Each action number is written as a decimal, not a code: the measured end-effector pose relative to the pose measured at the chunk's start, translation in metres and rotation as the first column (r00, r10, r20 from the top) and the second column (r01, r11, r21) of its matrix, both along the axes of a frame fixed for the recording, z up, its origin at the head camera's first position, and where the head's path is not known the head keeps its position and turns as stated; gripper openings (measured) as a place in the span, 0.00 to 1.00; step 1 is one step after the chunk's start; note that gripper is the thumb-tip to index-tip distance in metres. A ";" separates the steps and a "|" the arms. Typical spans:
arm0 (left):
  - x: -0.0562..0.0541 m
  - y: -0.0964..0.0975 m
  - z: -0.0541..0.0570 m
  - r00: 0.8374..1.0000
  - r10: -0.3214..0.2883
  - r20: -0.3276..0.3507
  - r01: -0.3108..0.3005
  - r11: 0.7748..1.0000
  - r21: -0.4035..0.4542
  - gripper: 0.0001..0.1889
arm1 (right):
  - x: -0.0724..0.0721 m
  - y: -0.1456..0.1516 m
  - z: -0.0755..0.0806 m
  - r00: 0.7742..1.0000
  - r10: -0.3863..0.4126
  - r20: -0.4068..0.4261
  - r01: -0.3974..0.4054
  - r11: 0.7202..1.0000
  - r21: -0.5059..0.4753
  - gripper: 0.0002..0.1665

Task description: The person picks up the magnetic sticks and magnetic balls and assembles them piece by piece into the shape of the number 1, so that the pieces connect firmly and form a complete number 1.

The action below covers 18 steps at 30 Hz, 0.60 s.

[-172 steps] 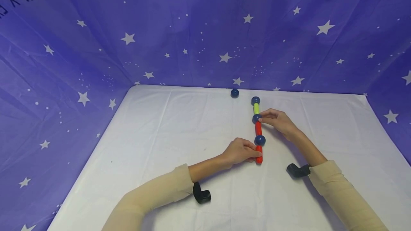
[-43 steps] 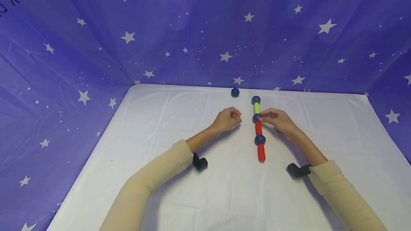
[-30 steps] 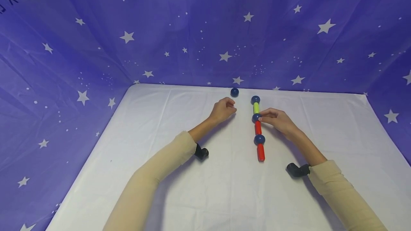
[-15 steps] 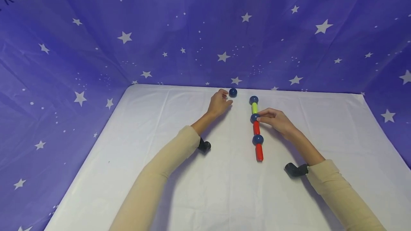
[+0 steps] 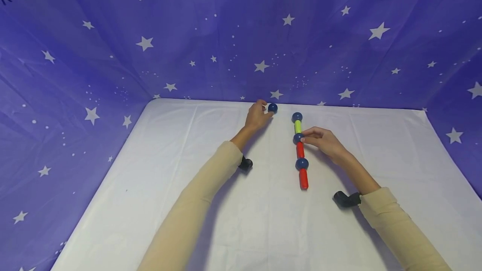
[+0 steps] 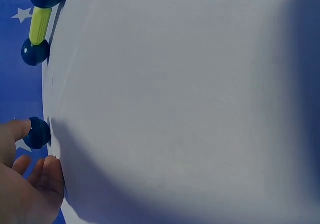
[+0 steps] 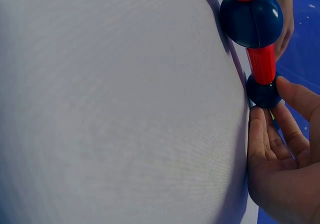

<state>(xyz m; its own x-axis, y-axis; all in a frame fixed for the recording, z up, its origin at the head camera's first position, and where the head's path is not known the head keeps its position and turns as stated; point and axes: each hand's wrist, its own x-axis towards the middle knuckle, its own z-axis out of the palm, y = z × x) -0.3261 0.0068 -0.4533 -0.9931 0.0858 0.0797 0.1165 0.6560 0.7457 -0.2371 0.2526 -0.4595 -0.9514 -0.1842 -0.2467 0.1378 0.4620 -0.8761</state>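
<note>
A chain of blue balls and short rods lies on the white cloth. From far to near it has a blue ball (image 5: 297, 117), a yellow-green rod (image 5: 298, 126), a middle blue ball (image 5: 298, 138), a red rod (image 5: 300, 150), another blue ball (image 5: 302, 164) and a second red rod (image 5: 303, 178). My right hand (image 5: 326, 142) pinches the middle ball between thumb and fingers. At the far edge, my left hand (image 5: 257, 117) reaches around a loose blue ball (image 5: 273, 108). In the left wrist view its thumb (image 6: 21, 128) is right at that ball, with the visible fingers spread apart from it.
The white-covered table (image 5: 241, 221) ends close behind the loose ball. A purple starry cloth (image 5: 233, 32) rises behind and at the sides. Black wrist cameras (image 5: 246, 164) stick out from both sleeves, low over the table.
My left hand has left the nearest red rod and moved up and away to the loose ball at the far edge. The right hand keeps its pinch on the middle ball.
</note>
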 end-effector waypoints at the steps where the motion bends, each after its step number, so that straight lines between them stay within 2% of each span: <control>1: -0.001 0.001 0.000 1.000 0.000 0.001 0.000 1.000 -0.012 0.23 | 0.000 0.000 0.000 1.000 0.001 0.001 -0.001 1.000 0.000 0.26; 10: -0.006 0.009 -0.002 0.999 0.040 0.030 -0.037 0.995 -0.094 0.24 | 0.000 0.002 -0.001 1.000 0.002 0.001 -0.002 1.000 -0.005 0.26; 18: -0.006 0.013 -0.002 0.999 0.039 0.016 -0.037 0.991 -0.130 0.23 | 0.001 0.001 0.001 1.000 0.009 -0.010 -0.009 1.000 -0.002 0.26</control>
